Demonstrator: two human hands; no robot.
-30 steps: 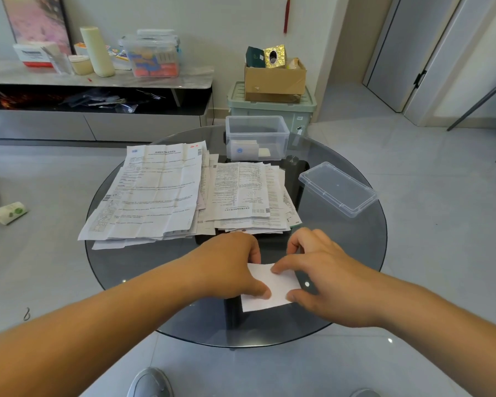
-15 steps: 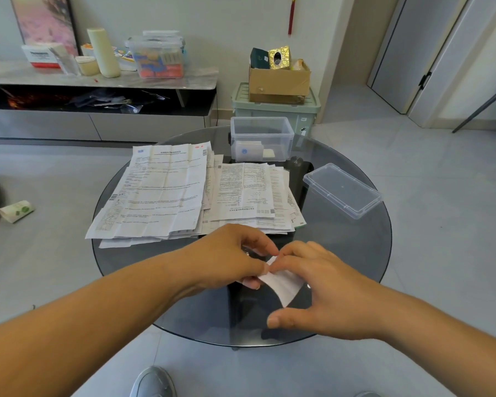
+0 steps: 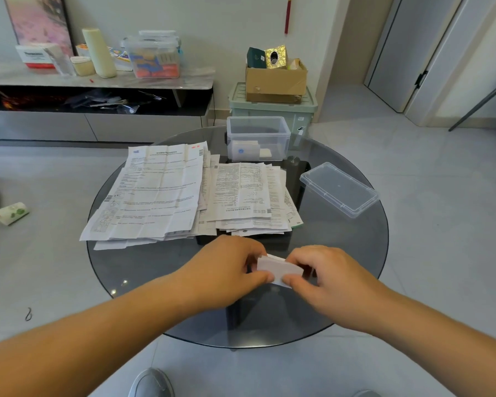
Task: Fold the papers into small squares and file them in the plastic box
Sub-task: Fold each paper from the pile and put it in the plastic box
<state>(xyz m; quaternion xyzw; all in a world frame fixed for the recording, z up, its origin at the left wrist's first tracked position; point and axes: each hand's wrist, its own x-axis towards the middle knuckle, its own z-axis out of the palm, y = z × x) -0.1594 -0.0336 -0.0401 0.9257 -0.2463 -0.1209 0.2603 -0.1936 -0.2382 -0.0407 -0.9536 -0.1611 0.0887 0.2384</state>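
So we're sitting at the round glass table [image 3: 355, 282], and it's basically our whole workspace, which is why everything for the job is spread on it within arm's reach.

Biggest thing on it is the stack [image 3: 161, 193] of unfolded papers, running from about 10 to 12 o'clock on the tabletop. We'd guess it sits on the far side so the near edge stays free for folding. There's plenty left in it, so we're nowhere near done.

Behind the stack at 12 o'clock is the box [image 3: 258, 136], clear plastic, open on top. A couple of small white folded pieces show through its wall, lying on the bottom. The lid [image 3: 338, 189] lies apart from it at roughly 2 o'clock, so nothing is in the way when we drop the next one in.

Down near 6 o'clock, our left hand [image 3: 226, 270] and right hand [image 3: 332, 279] meet over the sheet [image 3: 278, 269] we're working on. It's already a small white packet, held just above the glass or barely on it, can't quite tell. Both hands are closed on it, thumb and fingertips pinching opposite ends: left steadies one end, right seems to be pressing or turning over the other. Looks to us like the last fold or a crease being sharpened. After that it's a reach straight across to the box.
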